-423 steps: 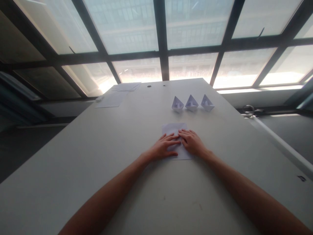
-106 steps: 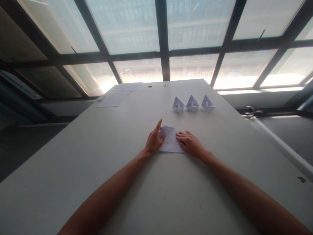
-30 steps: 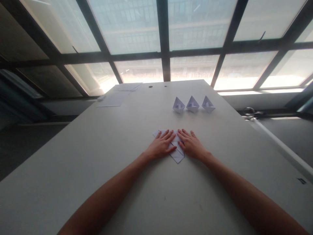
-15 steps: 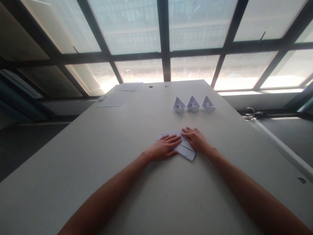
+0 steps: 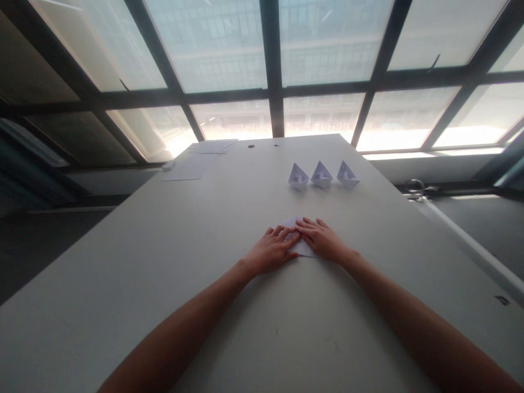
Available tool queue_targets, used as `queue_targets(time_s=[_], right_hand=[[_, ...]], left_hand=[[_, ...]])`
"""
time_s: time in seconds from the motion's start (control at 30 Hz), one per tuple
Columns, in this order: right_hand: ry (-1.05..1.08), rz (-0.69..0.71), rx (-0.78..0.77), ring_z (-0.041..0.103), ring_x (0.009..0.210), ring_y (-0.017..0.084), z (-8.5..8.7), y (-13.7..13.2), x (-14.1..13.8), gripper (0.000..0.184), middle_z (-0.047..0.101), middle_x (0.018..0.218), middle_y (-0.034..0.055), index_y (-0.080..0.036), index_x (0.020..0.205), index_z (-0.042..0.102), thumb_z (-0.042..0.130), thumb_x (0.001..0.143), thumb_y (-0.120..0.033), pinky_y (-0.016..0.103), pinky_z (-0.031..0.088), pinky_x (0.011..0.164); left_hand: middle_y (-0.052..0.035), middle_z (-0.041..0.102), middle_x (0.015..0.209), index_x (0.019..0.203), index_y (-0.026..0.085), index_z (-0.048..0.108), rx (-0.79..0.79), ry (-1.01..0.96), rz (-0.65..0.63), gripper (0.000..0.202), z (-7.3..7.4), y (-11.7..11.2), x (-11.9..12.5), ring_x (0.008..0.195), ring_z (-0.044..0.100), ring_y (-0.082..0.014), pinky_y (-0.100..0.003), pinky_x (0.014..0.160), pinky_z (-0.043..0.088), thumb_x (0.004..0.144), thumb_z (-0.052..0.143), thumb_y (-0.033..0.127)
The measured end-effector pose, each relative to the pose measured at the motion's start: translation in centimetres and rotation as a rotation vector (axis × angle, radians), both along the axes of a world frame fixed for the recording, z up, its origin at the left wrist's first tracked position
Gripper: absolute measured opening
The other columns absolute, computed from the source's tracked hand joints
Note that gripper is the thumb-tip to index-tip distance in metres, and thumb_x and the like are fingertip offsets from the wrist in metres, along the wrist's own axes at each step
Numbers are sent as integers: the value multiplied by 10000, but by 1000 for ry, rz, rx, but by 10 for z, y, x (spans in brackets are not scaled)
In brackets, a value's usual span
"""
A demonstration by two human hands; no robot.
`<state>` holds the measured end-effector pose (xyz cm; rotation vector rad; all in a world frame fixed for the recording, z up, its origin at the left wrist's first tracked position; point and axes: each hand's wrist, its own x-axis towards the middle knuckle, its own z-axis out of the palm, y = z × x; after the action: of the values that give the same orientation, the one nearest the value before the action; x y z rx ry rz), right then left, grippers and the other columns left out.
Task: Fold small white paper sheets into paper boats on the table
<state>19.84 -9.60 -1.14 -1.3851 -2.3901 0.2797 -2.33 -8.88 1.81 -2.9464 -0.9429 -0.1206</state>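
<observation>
A folded white paper point(image 5: 302, 248) lies flat on the grey table point(image 5: 204, 229), mostly covered by both hands. My left hand point(image 5: 272, 250) rests on its left part with fingers stretched flat. Stretched out in the same way, the fingers of my right hand point(image 5: 323, 239) press its right part, and the fingertips of the two hands meet over the paper. Three finished paper boats point(image 5: 321, 175) stand in a row beyond the hands.
Loose white sheets point(image 5: 194, 162) lie at the table's far left corner. Two small holes point(image 5: 251, 146) mark the table's far edge. A large window with dark frames point(image 5: 272, 87) fills the background. Scissors point(image 5: 417, 188) lie on a ledge to the right.
The paper has been turned and folded smaller; half a second ago it lay wide and slanted under the hands. Both hands have drawn together over it.
</observation>
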Motion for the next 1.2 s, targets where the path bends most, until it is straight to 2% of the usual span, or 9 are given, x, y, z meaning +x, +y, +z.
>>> queue_targets(time_s=[0.13, 0.27, 0.43, 0.53, 0.63, 0.8, 0.93, 1.07, 1.2], right_hand=[[74, -41, 77, 484, 1333, 235, -4, 3, -1, 340, 594, 1379, 70, -243, 1243, 664, 445, 985, -209, 462, 335, 1122], [183, 5, 130, 632, 1129, 211, 7, -2, -3, 237, 721, 1159, 69, -233, 1078, 740, 545, 941, -229, 363, 439, 1028], [230, 206, 57, 645, 1134, 213, 25, -12, 1, 328, 712, 1192, 61, -260, 1191, 695, 636, 894, -386, 351, 451, 1021], [220, 235, 48, 637, 1155, 210, 22, -10, 5, 329, 712, 1196, 45, -269, 1203, 688, 641, 882, -326, 343, 433, 1042], [209, 143, 61, 671, 1075, 194, 12, -4, 8, 244, 740, 1122, 31, -256, 1092, 733, 570, 913, -225, 305, 467, 976], [172, -79, 125, 661, 965, 182, 4, 4, 13, 236, 739, 1022, 49, -227, 1093, 720, 549, 934, -193, 283, 482, 886], [101, -133, 137, 608, 1001, 192, 7, 3, 15, 208, 705, 1028, 62, -211, 1063, 718, 578, 915, -170, 288, 462, 889], [6, -192, 158, 567, 1026, 211, 13, -3, 5, 192, 673, 1045, 80, -193, 1030, 718, 571, 913, -153, 312, 437, 920], [-109, -179, 133, 561, 996, 212, 19, -15, -16, 235, 662, 1029, 95, -196, 1002, 717, 499, 939, -134, 316, 430, 921]], left_hand=[[-82, 518, 1392, 1446, 261, 423, 9, -7, -5, 557, -1, 3, 1, 1237, 446, -283, -409, 1021, 360, 961, 492, 526], [-60, 552, 1345, 1395, 300, 486, 5, -48, 0, 492, -3, 6, 1, 1205, 471, -261, -391, 1004, 384, 957, 509, 523], [-53, 615, 1235, 1241, 285, 619, -5, -148, 4, 340, -4, 10, -1, 1111, 535, -222, -358, 971, 432, 989, 479, 464], [-36, 656, 1181, 1168, 286, 663, -32, -223, -13, 289, -6, 15, -4, 1078, 571, -202, -337, 975, 447, 998, 479, 429], [-38, 696, 1099, 1157, 271, 663, -52, -271, 31, 274, -7, 18, -5, 1026, 616, -200, -338, 934, 479, 1008, 469, 394], [-39, 693, 1127, 1307, 258, 567, -72, -359, 119, 320, -11, 21, -7, 1024, 642, -198, -339, 921, 498, 998, 480, 254], [-31, 635, 1216, 1215, 275, 643, -87, -413, 135, 293, -13, 27, -12, 1048, 629, -179, -317, 937, 499, 948, 550, 199], [-37, 617, 1266, 1060, 277, 722, -7, -326, 138, 257, -14, 26, -12, 1150, 582, -215, -410, 1026, 442, 937, 536, 151], [-66, 608, 1334, 1266, 238, 624, -31, -240, 64, 388, -20, 16, -4, 1252, 541, -210, -390, 1070, 419, 943, 458, 101]])
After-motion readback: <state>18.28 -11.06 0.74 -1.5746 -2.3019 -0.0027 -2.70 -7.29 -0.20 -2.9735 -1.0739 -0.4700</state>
